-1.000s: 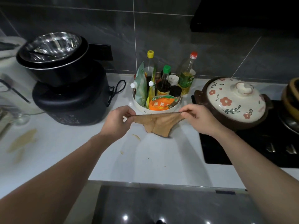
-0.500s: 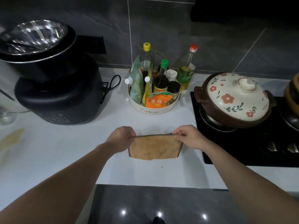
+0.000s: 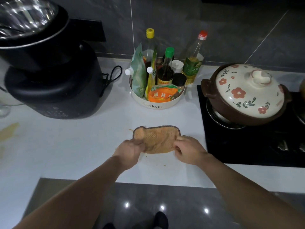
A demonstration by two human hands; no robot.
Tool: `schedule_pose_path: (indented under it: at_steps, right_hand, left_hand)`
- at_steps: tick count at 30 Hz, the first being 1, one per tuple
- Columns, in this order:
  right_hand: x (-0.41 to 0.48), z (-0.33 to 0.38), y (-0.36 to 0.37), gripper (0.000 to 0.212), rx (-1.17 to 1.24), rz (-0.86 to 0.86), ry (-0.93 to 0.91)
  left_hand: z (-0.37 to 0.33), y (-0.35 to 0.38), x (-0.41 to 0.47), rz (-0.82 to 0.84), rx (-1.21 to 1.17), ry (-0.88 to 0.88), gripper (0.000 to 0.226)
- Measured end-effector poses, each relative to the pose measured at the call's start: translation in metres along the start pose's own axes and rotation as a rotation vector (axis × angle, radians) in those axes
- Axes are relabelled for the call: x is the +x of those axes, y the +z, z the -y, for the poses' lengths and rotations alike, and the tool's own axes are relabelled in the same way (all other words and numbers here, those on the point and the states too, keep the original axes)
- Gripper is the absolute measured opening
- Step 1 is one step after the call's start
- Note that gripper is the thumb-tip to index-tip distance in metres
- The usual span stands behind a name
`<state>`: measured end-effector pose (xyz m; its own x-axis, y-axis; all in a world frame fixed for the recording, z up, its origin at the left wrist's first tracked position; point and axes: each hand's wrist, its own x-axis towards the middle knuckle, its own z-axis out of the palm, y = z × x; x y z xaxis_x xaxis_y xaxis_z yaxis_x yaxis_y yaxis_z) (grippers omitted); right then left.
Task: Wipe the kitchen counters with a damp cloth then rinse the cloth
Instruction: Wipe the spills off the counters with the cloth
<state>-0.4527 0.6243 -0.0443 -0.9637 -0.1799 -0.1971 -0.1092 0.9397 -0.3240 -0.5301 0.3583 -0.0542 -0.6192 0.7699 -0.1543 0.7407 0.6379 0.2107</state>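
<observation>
An orange-brown cloth (image 3: pixel 156 138) with a dark stitched edge lies spread on the white counter (image 3: pixel 82 146), in front of the condiment tray. My left hand (image 3: pixel 130 150) grips the cloth's near left corner. Its near right corner is pinched by my right hand (image 3: pixel 189 150). The far edge of the cloth rests flat on the counter. Small brown specks and a faint smear (image 3: pixel 163 164) lie on the counter just below the cloth.
A round white tray (image 3: pixel 159 104) of bottles and packets stands behind the cloth. A black cooking machine (image 3: pixel 54 83) is at the left, a flowered clay pot (image 3: pixel 247 93) on the black hob (image 3: pixel 247 146) at the right. A tan stain (image 3: pixel 9 131) marks the counter's far left.
The cloth was held stretched in the air near the tray, then came toward me and down. It now lies on the counter with both hands on its near corners.
</observation>
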Motion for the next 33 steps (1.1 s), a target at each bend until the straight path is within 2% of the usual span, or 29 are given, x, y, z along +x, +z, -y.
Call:
schedule_pose_path:
  at_steps: [2,4,6,7,9,12,15,18,21,23,26,30,32,33]
  right_hand:
    - [0.002,0.001,-0.006,0.013,0.017,-0.037,0.064]
    - [0.005,-0.001,-0.016,0.013,0.222,-0.174,0.237]
    - [0.009,-0.002,-0.032,0.016,0.529,-0.279,0.363]
    - [0.01,-0.002,-0.043,0.019,0.652,-0.281,0.389]
    - [0.007,-0.004,-0.066,0.02,0.771,-0.22,0.4]
    - [0.004,-0.012,-0.094,0.013,0.857,-0.142,0.417]
    - [0.009,-0.019,-0.092,0.014,0.879,-0.141,0.484]
    - [0.018,-0.02,-0.066,0.018,0.759,-0.155,0.58]
    - [0.028,-0.017,-0.048,0.022,0.756,-0.137,0.682]
    - [0.04,-0.005,-0.053,0.018,0.794,-0.176,0.711]
    - [0.071,0.032,-0.066,0.017,0.928,-0.152,0.637]
    - [0.11,0.084,-0.065,0.024,1.127,0.039,0.508]
    - [0.118,0.089,-0.05,0.027,0.996,0.02,0.486]
    - [0.117,0.085,-0.04,0.027,0.797,-0.023,0.445]
  left_hand:
    - [0.005,-0.005,0.003,-0.051,-0.046,-0.019,0.042]
    - [0.006,-0.018,0.005,-0.104,-0.212,-0.108,0.048]
    - [0.01,-0.034,0.008,-0.182,-0.359,-0.225,0.033]
    - [0.012,-0.043,0.01,-0.239,-0.4,-0.268,0.025]
    - [0.015,-0.067,0.015,-0.323,-0.501,-0.312,0.024]
    - [0.024,-0.104,0.025,-0.278,-0.618,-0.338,0.026]
    - [0.035,-0.109,0.033,-0.14,-0.618,-0.371,0.023]
    - [0.032,-0.078,0.035,-0.081,-0.535,-0.515,0.015]
    - [0.012,-0.05,0.026,0.007,-0.452,-0.553,0.03]
    - [0.001,-0.041,0.018,0.048,-0.44,-0.535,0.03]
    - [-0.003,-0.035,0.009,-0.008,-0.483,-0.561,0.019]
    - [0.008,-0.033,0.0,-0.023,-0.47,-0.573,0.025]
    - [0.016,-0.032,-0.006,-0.009,-0.429,-0.57,0.031]
    - [0.02,-0.03,-0.01,0.0,-0.385,-0.567,0.035]
